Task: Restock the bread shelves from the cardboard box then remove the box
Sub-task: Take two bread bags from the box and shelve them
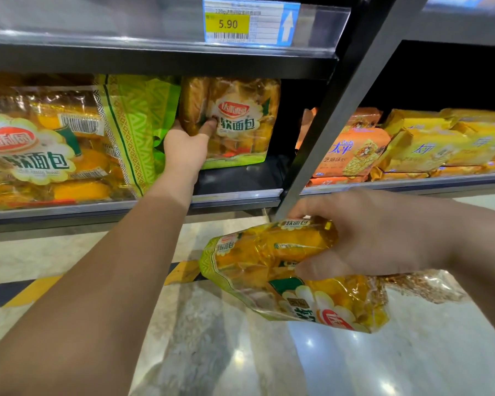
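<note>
Right hand [383, 238], at 4 o'clock: fingers [320, 205] curled round a bread bag [269, 267], thumb beneath, with the bag tilted above the floor [212, 352]. Left hand [186, 144], at 11 o'clock: thumb pinches the front of the standing bag [240, 121] on the shelf [235, 197]; its other fingers are hidden behind. Seat this bag upright, label forward, then release. Feed the held bag into the gap at its 3 o'clock. The cardboard box is not in view.
</note>
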{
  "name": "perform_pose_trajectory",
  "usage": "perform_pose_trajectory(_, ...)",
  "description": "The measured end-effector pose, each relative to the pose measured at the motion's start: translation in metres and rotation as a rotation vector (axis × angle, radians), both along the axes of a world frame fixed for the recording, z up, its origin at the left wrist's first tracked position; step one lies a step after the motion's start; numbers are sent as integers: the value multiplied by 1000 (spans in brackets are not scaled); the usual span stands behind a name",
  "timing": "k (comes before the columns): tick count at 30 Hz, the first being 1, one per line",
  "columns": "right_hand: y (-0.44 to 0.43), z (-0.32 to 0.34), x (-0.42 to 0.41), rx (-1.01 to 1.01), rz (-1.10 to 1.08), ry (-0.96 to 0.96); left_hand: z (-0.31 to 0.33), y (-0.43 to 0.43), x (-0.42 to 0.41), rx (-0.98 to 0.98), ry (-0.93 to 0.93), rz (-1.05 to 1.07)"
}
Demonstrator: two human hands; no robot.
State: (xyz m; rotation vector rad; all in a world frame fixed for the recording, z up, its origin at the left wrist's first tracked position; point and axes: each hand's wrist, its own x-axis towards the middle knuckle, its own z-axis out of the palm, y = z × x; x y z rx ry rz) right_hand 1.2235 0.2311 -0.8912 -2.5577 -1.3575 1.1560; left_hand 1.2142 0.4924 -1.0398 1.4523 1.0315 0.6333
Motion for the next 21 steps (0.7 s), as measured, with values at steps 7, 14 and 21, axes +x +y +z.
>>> perform_pose_trajectory(7,0,-1,0,-3,2,-26,-7,12,6,-3,89,14)
perform_pose_trajectory(14,18,0,-6,-42,32,-62,12,-15,6,82,276,40)
perform_pose_trajectory(21,26,8,-13,-62,41,-105,41,-32,-38,142,494,-278)
